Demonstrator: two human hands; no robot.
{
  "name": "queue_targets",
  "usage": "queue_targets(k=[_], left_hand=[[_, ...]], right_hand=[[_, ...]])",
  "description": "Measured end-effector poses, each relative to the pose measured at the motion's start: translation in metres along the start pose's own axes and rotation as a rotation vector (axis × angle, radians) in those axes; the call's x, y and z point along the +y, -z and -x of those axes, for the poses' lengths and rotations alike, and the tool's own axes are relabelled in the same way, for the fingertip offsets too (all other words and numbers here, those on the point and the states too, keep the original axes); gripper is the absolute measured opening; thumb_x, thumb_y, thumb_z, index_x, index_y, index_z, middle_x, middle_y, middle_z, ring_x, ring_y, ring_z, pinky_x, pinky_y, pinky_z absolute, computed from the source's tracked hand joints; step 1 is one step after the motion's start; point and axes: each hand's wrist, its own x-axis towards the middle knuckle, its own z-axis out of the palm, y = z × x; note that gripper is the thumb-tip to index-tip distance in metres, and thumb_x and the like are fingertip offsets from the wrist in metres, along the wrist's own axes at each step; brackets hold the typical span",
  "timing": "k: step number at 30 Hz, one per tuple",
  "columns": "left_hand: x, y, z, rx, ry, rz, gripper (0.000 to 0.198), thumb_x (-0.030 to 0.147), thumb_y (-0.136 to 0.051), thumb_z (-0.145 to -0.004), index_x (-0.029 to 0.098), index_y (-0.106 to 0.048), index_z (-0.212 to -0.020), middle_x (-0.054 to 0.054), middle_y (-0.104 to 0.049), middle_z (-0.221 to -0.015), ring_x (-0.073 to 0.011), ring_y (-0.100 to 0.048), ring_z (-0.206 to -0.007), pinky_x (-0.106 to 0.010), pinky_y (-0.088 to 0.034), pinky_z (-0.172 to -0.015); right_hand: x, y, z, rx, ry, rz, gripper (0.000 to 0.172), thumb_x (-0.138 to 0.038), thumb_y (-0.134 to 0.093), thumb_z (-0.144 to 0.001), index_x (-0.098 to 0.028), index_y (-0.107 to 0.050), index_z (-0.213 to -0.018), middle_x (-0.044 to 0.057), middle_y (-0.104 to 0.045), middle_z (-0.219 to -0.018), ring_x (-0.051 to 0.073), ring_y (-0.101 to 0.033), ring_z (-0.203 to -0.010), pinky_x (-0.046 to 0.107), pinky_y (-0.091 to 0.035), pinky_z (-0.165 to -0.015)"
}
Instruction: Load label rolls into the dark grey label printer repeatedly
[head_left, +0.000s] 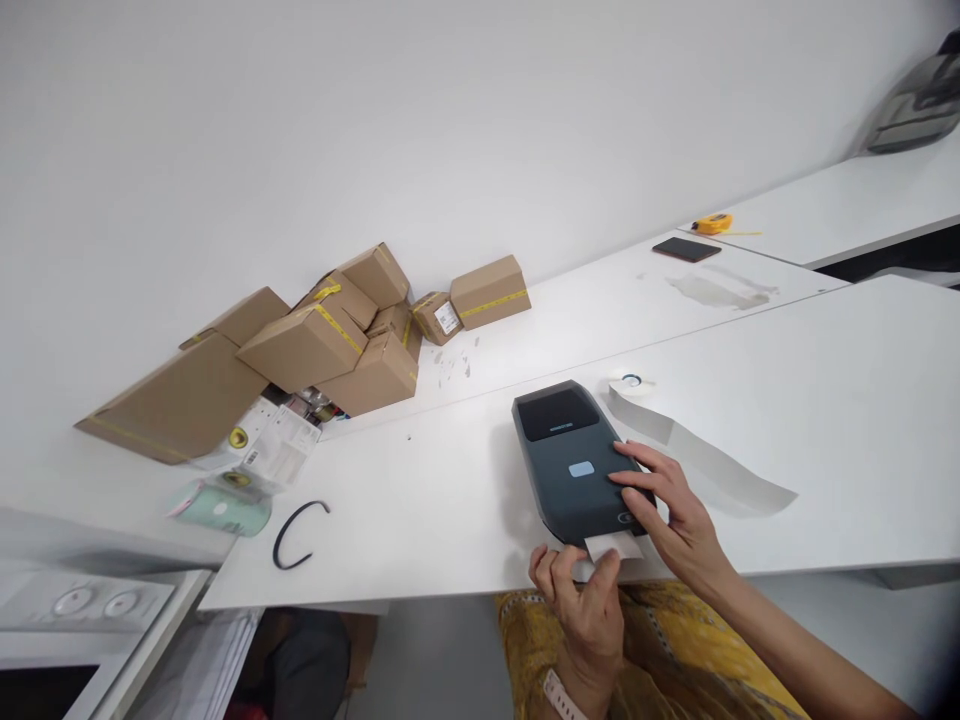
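Observation:
A dark blue-grey label printer (562, 500) stands on the white table near its front edge. It has a black window at the far end and a pale blue button in the middle. From its near end sticks out a white paper label (613, 545). My left hand (581, 605) pinches that label between thumb and fingers just in front of the printer. Resting on the printer's right side is my right hand (667, 505), with its fingers stretched out and apart. To the right lies a long curled strip of backing paper (705, 455).
Cardboard boxes (304, 345) with yellow tape are piled at the back left. A black headband (281, 535) and a mint-green container (229, 508) lie at the left. Beyond the printer is a small tape roll (628, 384). A dark tablet (686, 249) and a yellow tape measure (712, 224) lie far right.

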Motion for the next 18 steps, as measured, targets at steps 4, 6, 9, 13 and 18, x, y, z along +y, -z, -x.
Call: queue_targets(k=[4, 6, 9, 13, 18], left_hand=[[0.002, 0.002, -0.003, -0.003, -0.001, 0.002, 0.038, -0.004, -0.062, -0.085, 0.029, -0.076, -0.098, -0.003, -0.056, -0.094, -0.0168, -0.056, -0.090, -0.042, -0.043, -0.097], [0.002, 0.004, -0.003, -0.013, -0.004, 0.013, 0.037, -0.003, -0.062, -0.085, 0.029, -0.076, -0.098, -0.003, -0.056, -0.093, -0.0169, -0.056, -0.089, -0.041, -0.043, -0.096], [0.002, 0.009, -0.002, -0.037, 0.006, 0.067, 0.026, 0.007, -0.064, -0.087, 0.028, -0.075, -0.099, -0.005, -0.058, -0.099, -0.0202, -0.057, -0.098, -0.042, -0.043, -0.100], [-0.002, 0.011, -0.016, -0.080, 0.312, 0.288, 0.036, 0.031, -0.051, -0.098, 0.027, -0.060, -0.133, -0.012, -0.049, -0.146, -0.0278, -0.048, -0.136, -0.044, -0.046, -0.109], [-0.010, -0.002, -0.053, -0.296, 0.944, 0.664, 0.067, 0.046, -0.046, -0.101, 0.023, -0.023, -0.160, -0.014, -0.030, -0.167, -0.0260, -0.039, -0.149, -0.032, -0.050, -0.109]], right_hand=[[0.006, -0.005, 0.010, 0.011, -0.219, -0.087, 0.032, -0.041, -0.060, -0.096, -0.036, -0.060, -0.128, 0.005, -0.051, -0.151, 0.031, -0.046, -0.139, 0.054, -0.039, -0.114], [0.012, -0.007, 0.015, 0.010, -0.374, -0.167, 0.052, -0.049, -0.061, -0.093, -0.037, -0.049, -0.142, 0.006, -0.044, -0.157, 0.032, -0.045, -0.141, 0.054, -0.039, -0.115], [0.020, -0.011, 0.023, -0.013, -0.550, -0.237, 0.066, -0.059, -0.060, -0.090, -0.035, -0.042, -0.149, 0.008, -0.044, -0.158, 0.034, -0.045, -0.141, 0.054, -0.040, -0.114], [0.023, -0.012, 0.027, -0.040, -0.629, -0.276, 0.069, -0.062, -0.059, -0.089, -0.035, -0.041, -0.150, 0.009, -0.044, -0.158, 0.035, -0.045, -0.142, 0.053, -0.042, -0.113], [0.023, -0.013, 0.029, -0.034, -0.613, -0.274, 0.065, -0.059, -0.057, -0.092, -0.036, -0.040, -0.151, 0.008, -0.045, -0.158, 0.034, -0.046, -0.142, 0.051, -0.045, -0.111]])
